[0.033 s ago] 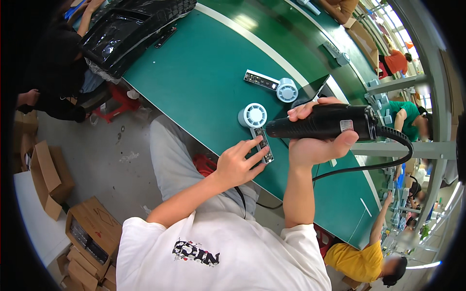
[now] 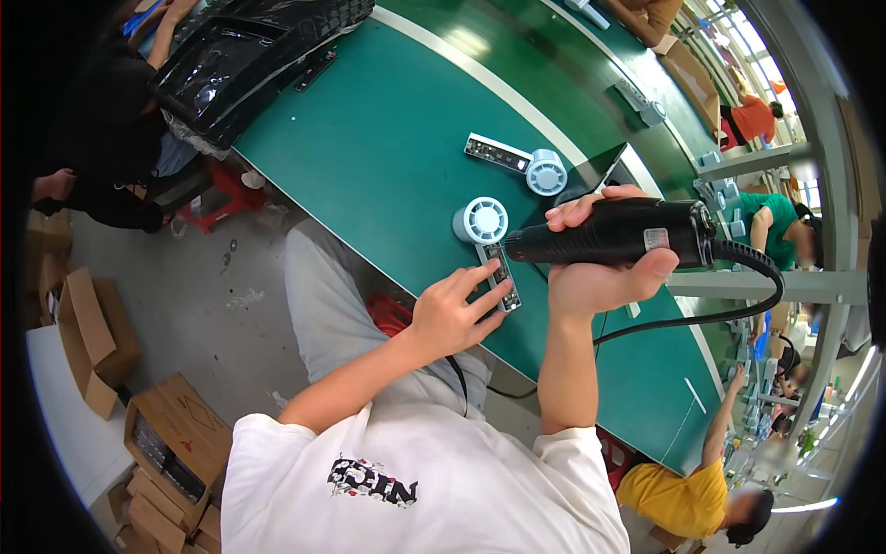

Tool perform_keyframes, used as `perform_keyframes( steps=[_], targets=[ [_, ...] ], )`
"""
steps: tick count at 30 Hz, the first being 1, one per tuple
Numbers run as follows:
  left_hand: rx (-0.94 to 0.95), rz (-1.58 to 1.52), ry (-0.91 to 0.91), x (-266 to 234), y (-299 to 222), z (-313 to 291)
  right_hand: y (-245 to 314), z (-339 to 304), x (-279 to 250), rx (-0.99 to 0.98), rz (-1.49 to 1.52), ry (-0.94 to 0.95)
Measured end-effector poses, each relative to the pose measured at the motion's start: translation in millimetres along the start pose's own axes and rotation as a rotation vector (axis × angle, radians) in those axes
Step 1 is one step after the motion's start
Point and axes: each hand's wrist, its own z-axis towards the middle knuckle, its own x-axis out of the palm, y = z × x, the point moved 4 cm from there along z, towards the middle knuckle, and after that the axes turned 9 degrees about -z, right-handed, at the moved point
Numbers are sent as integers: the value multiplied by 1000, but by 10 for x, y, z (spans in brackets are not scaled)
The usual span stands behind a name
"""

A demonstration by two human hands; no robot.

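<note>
A pale blue handheld fan (image 2: 486,220) lies on the green table near its front edge, its handle opened to show a dark circuit board (image 2: 493,251). My left hand (image 2: 454,305) grips that handle, fingers spread across the lower part. In my right hand (image 2: 600,277) is a black corded electric screwdriver (image 2: 609,233), held nearly level with fingers over the top and palm beneath. Its tip points left at the upper end of the handle; whether it touches a screw I cannot tell. Just beyond lies a second handheld fan (image 2: 545,173), its handle also open.
A green worktable (image 2: 369,185) runs diagonally, with a conveyor belt (image 2: 517,55) along its far side. A black plastic-wrapped bin (image 2: 240,74) stands at the far left. The screwdriver's cable (image 2: 683,319) loops over the table. Cardboard boxes (image 2: 175,434) sit on the floor. Other people work nearby.
</note>
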Motion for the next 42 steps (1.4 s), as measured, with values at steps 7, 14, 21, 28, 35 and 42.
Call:
perform_keyframes(
  steps=[7, 14, 21, 28, 35, 42],
  targets=[
    [9, -4, 6, 1, 6, 1, 26, -27, 37, -31, -61, 21],
    [4, -7, 11, 8, 10, 8, -24, -21, 7, -10, 1, 24],
    [-4, -1, 21, 21, 10, 10, 1, -30, 1, -5, -21, 40],
    [-11, 13, 33, 4, 7, 20, -6, -40, 37, 25, -62, 31],
    [-11, 11, 24, 38, 34, 10, -107, -101, 46, 2, -64, 70],
    [-9, 7, 18, 50, 38, 5, -124, -145, 47, -19, -98, 138]
  ],
)
